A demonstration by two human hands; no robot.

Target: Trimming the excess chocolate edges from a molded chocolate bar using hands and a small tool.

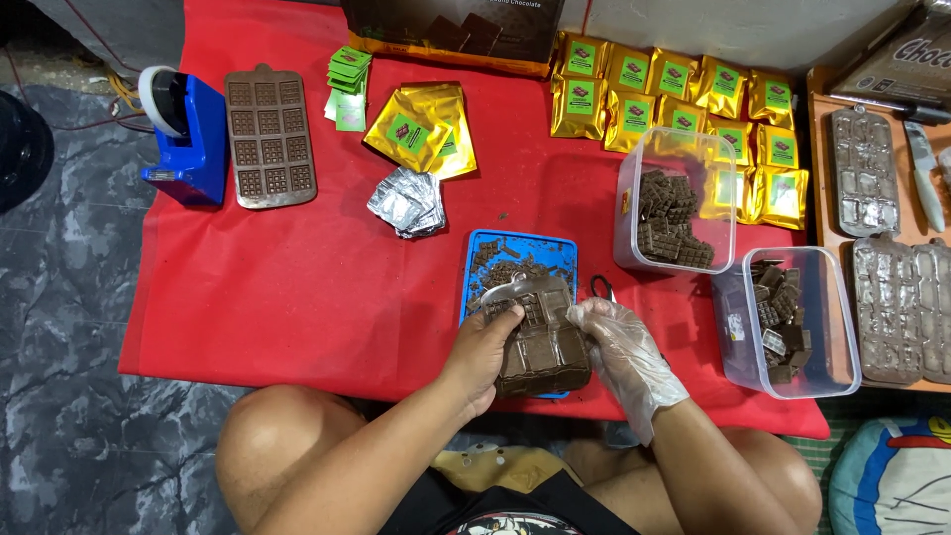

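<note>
Brown silicone chocolate mould (543, 352) is gripped by both the bare left hand (482, 352) and gloved right hand (616, 342); two clear plastic tubs (678, 203) and roughly fifteen green-labelled gold foil pouches (684, 104) are lined up at the back right.

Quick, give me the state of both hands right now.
Left hand: bare, closed on the brown chocolate mould, gripping its left edge.
Right hand: in a clear glove, fingers closed on the mould's right edge.
</note>
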